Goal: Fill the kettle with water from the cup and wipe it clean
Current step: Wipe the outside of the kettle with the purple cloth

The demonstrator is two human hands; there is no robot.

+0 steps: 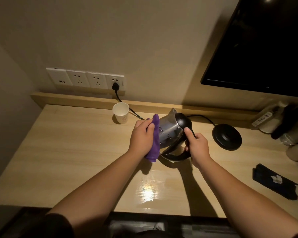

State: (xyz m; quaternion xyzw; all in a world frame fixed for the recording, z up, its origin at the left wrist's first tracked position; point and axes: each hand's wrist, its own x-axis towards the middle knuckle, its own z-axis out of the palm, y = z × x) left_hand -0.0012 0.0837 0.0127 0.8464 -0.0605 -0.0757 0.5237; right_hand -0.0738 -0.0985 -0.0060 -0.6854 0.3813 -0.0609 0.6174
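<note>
Cup (pixel 120 112) and base (pixel 227 136) flank kettle (pixel 170 133) held in both hands.

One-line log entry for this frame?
phase: wiping | left hand: presses purple cloth on kettle side | right hand: grips handle, kettle tilted, off base | paper cup: upright, apart

wall sockets (pixel 85 81), black television (pixel 258 48), dark pouch (pixel 273 181), wooden desk (pixel 76 152)
</note>
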